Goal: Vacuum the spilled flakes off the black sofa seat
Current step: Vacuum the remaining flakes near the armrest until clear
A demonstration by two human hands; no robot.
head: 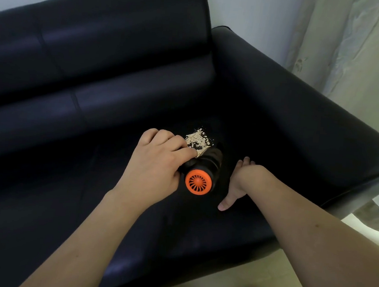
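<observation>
A small pile of pale beige flakes [198, 140] is lying on the black leather sofa seat [74, 194], touching the fingertips of the left hand [158, 163], which is gripping a black handheld vacuum with an orange vented end [201, 174]. The right hand [237, 184] is pressing flat on the seat, fingers straight, just right of the vacuum.

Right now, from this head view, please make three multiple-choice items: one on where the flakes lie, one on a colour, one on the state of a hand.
1. Where do the flakes lie?
A. on the sofa seat, just beyond the vacuum
B. on the floor
C. on the armrest

2. What colour is the vacuum rear cap?
A. blue
B. orange
C. white

3. What does the left hand do?
A. hangs idle
B. presses the backrest
C. grips the vacuum

Key: 1 A, the pale heap sits on the black seat; 2 B, the vented end is orange; 3 C, its fingers curl over the black body.
</observation>
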